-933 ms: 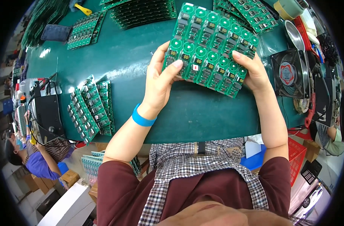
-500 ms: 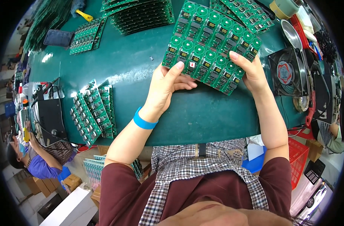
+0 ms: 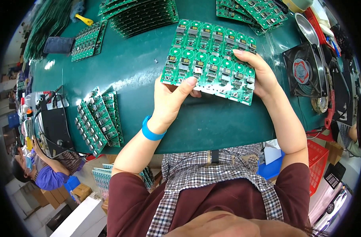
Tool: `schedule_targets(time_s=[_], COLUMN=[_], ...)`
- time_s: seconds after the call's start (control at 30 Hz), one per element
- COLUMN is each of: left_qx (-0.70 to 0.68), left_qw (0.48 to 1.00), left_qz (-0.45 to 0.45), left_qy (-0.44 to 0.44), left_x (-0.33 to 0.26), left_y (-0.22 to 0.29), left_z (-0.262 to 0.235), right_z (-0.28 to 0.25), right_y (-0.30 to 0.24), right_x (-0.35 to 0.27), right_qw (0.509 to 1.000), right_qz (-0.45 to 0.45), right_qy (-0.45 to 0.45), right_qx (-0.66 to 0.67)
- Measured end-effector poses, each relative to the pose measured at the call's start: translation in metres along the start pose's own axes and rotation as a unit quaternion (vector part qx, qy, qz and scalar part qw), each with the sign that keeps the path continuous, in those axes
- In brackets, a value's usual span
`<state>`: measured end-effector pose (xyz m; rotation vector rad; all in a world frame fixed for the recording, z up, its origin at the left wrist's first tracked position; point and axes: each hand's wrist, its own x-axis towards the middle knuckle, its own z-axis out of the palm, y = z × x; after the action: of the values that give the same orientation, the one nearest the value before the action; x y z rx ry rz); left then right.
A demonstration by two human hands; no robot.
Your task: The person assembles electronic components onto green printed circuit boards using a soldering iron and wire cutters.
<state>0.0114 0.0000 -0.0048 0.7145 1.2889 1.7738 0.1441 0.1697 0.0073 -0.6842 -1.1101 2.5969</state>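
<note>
My two hands hold a green circuit board panel (image 3: 206,58) above the table. Rows of round green pads, small displays and dark components cover its face, and a small white sticker with a red mark sits left of its middle. At the lower left edge, my left hand (image 3: 169,98) has its thumb on the face and its other fingers mostly hidden underneath. My right hand (image 3: 262,75) grips the right edge, thumb lying over the face. Behind the panel stands a tall stack of similar boards (image 3: 145,19); another pile of boards (image 3: 263,14) lies at the far right.
On the green table (image 3: 196,130), more boards (image 3: 95,120) lean together at left, near a black box (image 3: 54,122) with cables. A black fan (image 3: 303,71) and metal bowl (image 3: 306,29) stand at right. A yellow-handled brush (image 3: 84,20) lies far left. Another person (image 3: 50,173) sits at left.
The panel has come nearer to me and slightly left, turned to sit more level, and tilted so light glares off its near edge. Both hands keep their hold.
</note>
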Motion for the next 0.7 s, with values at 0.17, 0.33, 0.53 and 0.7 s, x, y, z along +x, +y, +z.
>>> schedule_targets(time_s=[0.17,0.33,0.53,0.7], left_qx=[-0.126,-0.174,-0.158,-0.016], left_qw=[0.991,0.980,0.972,0.938], left_qz=[-0.046,-0.083,-0.162,-0.286], left_qy=[0.025,0.049,-0.062,-0.193], left_x=[0.007,0.017,0.009,0.023], left_y=[-0.002,0.010,0.024,0.015], left_z=[0.001,-0.025,-0.062,-0.056], right_z=[0.019,0.031,0.049,0.041], right_y=[0.005,0.026,0.037,0.041], right_x=[-0.009,-0.031,-0.047,-0.049], right_qw=[0.977,0.872,0.712,0.749], right_qz=[-0.177,-0.246,-0.312,-0.289], right_qy=[0.039,-0.085,-0.273,-0.340], right_qx=[-0.111,-0.415,-0.567,-0.490])
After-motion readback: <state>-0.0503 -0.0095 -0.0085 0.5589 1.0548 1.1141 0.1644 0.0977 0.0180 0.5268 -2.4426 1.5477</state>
